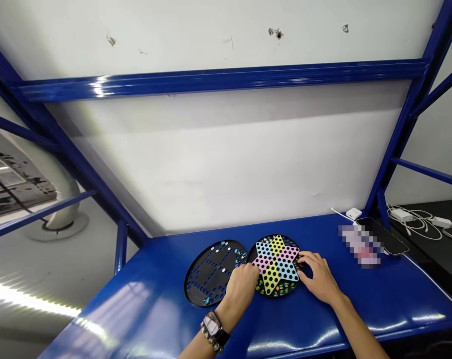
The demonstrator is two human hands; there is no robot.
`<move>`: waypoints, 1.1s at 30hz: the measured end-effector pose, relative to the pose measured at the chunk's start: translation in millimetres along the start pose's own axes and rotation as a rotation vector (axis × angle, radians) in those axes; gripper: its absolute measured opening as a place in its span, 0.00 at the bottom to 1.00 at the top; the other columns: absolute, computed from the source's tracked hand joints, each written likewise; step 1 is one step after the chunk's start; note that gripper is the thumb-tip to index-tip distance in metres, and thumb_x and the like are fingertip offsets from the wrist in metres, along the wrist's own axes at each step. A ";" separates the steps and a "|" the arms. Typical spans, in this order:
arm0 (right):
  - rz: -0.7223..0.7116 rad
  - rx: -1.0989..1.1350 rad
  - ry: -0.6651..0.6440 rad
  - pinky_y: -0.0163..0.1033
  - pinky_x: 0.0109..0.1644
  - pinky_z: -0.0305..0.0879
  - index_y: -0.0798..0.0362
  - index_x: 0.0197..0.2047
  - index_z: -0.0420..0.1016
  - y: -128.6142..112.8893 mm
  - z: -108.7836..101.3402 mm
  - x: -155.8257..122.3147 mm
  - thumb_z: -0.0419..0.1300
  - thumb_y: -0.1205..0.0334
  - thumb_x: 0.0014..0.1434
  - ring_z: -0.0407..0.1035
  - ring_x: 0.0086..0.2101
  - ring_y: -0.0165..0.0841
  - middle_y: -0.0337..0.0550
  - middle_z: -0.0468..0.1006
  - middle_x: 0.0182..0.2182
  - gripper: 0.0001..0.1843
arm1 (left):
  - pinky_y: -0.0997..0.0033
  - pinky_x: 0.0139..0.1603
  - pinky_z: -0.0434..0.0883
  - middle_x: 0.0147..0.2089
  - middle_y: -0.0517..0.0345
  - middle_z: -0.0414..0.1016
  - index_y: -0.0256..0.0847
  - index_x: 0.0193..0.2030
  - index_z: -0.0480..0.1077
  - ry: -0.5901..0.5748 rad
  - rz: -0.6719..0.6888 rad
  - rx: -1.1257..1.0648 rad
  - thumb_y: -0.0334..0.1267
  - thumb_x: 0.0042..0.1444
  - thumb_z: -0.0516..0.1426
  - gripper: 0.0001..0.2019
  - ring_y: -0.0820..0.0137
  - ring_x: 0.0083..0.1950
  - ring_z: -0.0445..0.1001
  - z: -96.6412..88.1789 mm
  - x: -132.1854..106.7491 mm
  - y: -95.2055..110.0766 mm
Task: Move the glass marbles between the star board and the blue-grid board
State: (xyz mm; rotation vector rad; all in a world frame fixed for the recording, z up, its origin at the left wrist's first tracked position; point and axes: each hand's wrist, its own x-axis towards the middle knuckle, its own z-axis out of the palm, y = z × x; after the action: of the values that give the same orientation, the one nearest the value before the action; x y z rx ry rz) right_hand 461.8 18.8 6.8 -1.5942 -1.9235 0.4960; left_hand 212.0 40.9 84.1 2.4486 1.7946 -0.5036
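Here on the blue tabletop (147, 299) sits the round star board (274, 261), probably light, stiff and slick, best held by its rim, left hand (241, 285) curled alongside, its grip hidden, right hand (318, 278) opposite, thumb and fingers parted!

Star-shaped flat board (276, 263): pale yellow, pink and light blue sections, all dotted with dark holes. Round flat black board (214, 276): patterned with rows of holes showing blue; small round pieces (223, 269) on it are white and teal. Glossy metal table (304, 321): solid blue, white glare streaks. Square-tube metal frame (226, 82): same blue. Flat wall (226, 159): off-white, dark marks up top.
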 end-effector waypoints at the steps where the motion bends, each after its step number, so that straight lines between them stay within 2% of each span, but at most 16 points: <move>1: 0.002 0.000 0.000 0.52 0.56 0.65 0.43 0.45 0.74 0.0 0.1 0.0 0.56 0.57 0.63 0.68 0.55 0.43 0.40 0.75 0.59 0.09 | 0.62 0.43 0.75 0.44 0.42 0.81 0.36 0.43 0.79 -0.002 0.004 0.004 0.22 0.60 0.53 0.14 0.53 0.46 0.82 -0.1 0.4 0.9; 7: 0.007 -0.001 -0.015 0.53 0.57 0.64 0.44 0.45 0.74 -2.9 -2.1 -0.2 0.56 0.57 0.63 0.68 0.55 0.44 0.41 0.74 0.59 0.09 | 0.61 0.43 0.74 0.44 0.41 0.81 0.35 0.43 0.78 -0.001 0.021 0.022 0.23 0.60 0.52 0.14 0.52 0.47 0.81 -5.6 0.1 3.0; 14: 0.004 0.010 -0.014 0.54 0.57 0.64 0.45 0.45 0.74 -4.6 -3.5 -1.0 0.55 0.56 0.64 0.68 0.55 0.44 0.43 0.74 0.59 0.10 | 0.66 0.42 0.73 0.43 0.44 0.81 0.36 0.41 0.77 -0.029 0.033 0.019 0.22 0.60 0.52 0.13 0.58 0.46 0.81 -15.4 1.0 2.7; 22: 0.006 0.015 -0.010 0.54 0.57 0.64 0.44 0.45 0.74 0.5 0.4 -1.1 0.56 0.56 0.63 0.67 0.55 0.44 0.41 0.74 0.59 0.09 | 0.66 0.45 0.74 0.43 0.43 0.81 0.35 0.44 0.76 -0.023 0.066 0.025 0.18 0.58 0.52 0.16 0.57 0.46 0.82 -8.0 6.1 3.7; 27: -0.008 0.002 -0.003 0.53 0.56 0.64 0.44 0.46 0.74 3.3 2.7 0.4 0.56 0.56 0.63 0.68 0.54 0.44 0.42 0.74 0.59 0.10 | 0.66 0.47 0.73 0.44 0.43 0.81 0.34 0.47 0.75 -0.008 0.062 -0.001 0.17 0.59 0.48 0.19 0.59 0.48 0.81 -6.2 4.4 6.1; 33: -0.012 0.008 0.001 0.53 0.56 0.64 0.44 0.46 0.74 4.0 3.5 0.7 0.56 0.56 0.63 0.68 0.54 0.44 0.42 0.74 0.59 0.10 | 0.67 0.43 0.72 0.44 0.45 0.82 0.37 0.46 0.75 -0.005 0.028 -0.071 0.19 0.58 0.48 0.18 0.60 0.46 0.82 -6.7 3.4 0.0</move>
State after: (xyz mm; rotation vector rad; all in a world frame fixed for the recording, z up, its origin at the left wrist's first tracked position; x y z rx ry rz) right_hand 462.5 20.6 1.8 -1.5768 -1.9270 0.4971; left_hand 214.4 45.6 89.4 2.4200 1.7420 -0.4361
